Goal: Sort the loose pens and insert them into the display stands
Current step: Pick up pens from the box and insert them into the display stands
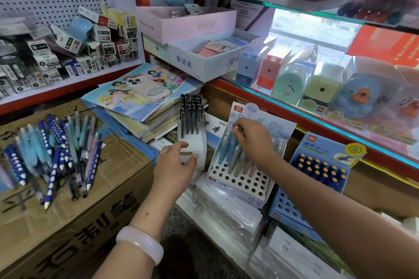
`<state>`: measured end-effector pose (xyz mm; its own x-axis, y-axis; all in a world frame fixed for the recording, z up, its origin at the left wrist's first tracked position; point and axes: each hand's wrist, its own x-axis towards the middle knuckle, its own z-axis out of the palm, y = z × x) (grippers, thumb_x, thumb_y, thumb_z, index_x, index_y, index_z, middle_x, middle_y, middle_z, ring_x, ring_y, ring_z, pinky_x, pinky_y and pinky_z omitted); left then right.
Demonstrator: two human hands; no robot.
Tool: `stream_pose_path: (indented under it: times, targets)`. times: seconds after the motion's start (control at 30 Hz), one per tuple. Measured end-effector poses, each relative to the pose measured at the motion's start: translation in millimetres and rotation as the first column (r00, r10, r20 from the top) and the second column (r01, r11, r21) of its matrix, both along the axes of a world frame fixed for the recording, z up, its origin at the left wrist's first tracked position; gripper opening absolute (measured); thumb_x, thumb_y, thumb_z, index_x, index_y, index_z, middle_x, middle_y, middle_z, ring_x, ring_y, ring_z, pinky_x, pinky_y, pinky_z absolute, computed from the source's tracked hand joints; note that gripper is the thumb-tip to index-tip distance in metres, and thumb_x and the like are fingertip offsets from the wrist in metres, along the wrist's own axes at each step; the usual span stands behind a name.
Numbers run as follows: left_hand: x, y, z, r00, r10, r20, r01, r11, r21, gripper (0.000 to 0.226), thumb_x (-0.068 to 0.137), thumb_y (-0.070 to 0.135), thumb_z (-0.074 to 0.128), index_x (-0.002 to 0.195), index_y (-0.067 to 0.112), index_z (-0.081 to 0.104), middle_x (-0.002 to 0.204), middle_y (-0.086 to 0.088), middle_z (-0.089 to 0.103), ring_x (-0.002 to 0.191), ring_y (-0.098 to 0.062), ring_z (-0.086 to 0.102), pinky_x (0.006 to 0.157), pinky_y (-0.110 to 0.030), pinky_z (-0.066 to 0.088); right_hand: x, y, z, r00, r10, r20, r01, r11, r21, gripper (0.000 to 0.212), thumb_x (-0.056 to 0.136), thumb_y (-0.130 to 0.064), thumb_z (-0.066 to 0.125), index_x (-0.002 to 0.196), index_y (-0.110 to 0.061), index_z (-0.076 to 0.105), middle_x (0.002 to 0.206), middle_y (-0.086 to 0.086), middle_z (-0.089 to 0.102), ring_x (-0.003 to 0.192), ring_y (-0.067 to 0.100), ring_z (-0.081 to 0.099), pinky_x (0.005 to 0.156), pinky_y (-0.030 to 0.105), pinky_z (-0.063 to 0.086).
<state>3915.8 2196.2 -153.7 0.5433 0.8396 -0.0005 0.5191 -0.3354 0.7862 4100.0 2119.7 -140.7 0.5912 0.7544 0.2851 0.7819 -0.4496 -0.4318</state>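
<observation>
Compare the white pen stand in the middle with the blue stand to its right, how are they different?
The white stand holds pastel blue, grey and pink pens only in its back rows; the blue stand holds dark blue pens with orange tips. The right hand is at the white stand's pens, while no hand touches the blue stand. The left hand grips a third stand of black pens. Both have empty front holes and a printed backing card.

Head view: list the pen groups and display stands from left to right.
Loose pens on the cardboard box → black-pen stand → white perforated stand → blue stand with orange-topped pens.
</observation>
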Motion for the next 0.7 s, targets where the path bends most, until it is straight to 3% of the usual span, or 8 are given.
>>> stream_pose_path:
  times: [0.17, 0.33, 0.7]
  targets:
    - [0.1, 1.3, -1.0, 1.000, 0.001, -0.030, -0.001, 1.000, 0.019, 0.035, 0.091, 0.033, 0.052, 0.125, 0.022, 0.049, 0.131, -0.006, 0.044, 0.124, -0.023, 0.039, 0.101, -0.039, 0.034, -3.8, 3.1, 4.1, 0.999, 0.028, 0.021, -0.028, 1.000, 0.003, 0.022, 0.095, -0.022, 0.050, 0.111, -0.012, 0.062, 0.106, 0.009, 0.063, 0.098, 0.019, 0.054, 0.084, 0.029, 0.042]
    - [0.6, 0.8, -0.2, 1.000, -0.007, -0.031, 0.008, 1.000, 0.017, 0.035, 0.092, 0.032, 0.052, 0.125, 0.023, 0.048, 0.131, -0.005, 0.043, 0.125, -0.022, 0.037, 0.099, -0.035, 0.033, -3.1, 4.2, 2.3, 1.000, 0.025, 0.005, -0.025, 0.999, 0.020, 0.021, 0.095, -0.021, 0.052, 0.108, -0.010, 0.063, 0.104, 0.008, 0.065, 0.095, 0.020, 0.057, 0.084, 0.033, 0.047]
    - [-2.2, -0.4, 2.3, 0.999, -0.009, -0.038, 0.009, 1.000, -0.002, 0.034, 0.092, 0.033, 0.052, 0.125, 0.024, 0.048, 0.133, -0.005, 0.042, 0.125, -0.022, 0.036, 0.104, -0.041, 0.032, -5.8, -1.7, -5.5, 0.999, 0.033, -0.015, -0.033, 0.999, -0.020, 0.019, 0.095, -0.022, 0.051, 0.108, -0.013, 0.062, 0.106, 0.006, 0.063, 0.097, 0.017, 0.054, 0.086, 0.030, 0.046]
